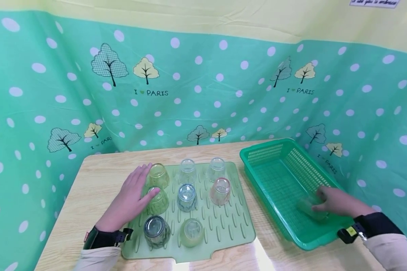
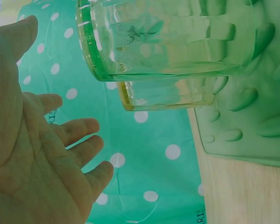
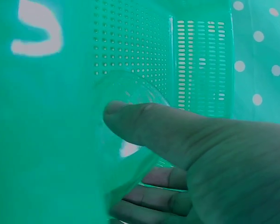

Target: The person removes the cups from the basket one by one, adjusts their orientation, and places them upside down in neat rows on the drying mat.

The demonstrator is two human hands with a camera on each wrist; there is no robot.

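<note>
Eight upturned glasses stand on the ribbed green drying mat (image 1: pixel 224 226) on the tabletop (image 1: pixel 98 169), and we have a ninth in the green basket (image 1: pixel 268 150) to our right. Our right hand (image 1: pixel 335 201) is down inside the basket, thumb and fingers curled round a clear glass (image 1: pixel 308 209) that looks to lie against the basket floor; the right wrist view shows the thumb (image 3: pixel 144 123) pressed across its side, so the grip is firm. Our left hand (image 1: pixel 130 201) is relaxed, fingers straight, lying beside the mat's left column, with its fingertips against the yellow-green glass (image 1: pixel 158 175) and the green glass (image 1: pixel 157 201) in front of it; the left wrist view shows the palm spread and holding nothing.

We judge the step in hand to be the move of one glass between basket and mat, though we cannot tell whether it is being set down or picked up. The mat's front right spot is bare. The next move calls for a steady wrist clear of the basket wall, and for the left hand to curl round one glass without knocking its neighbour.
</note>
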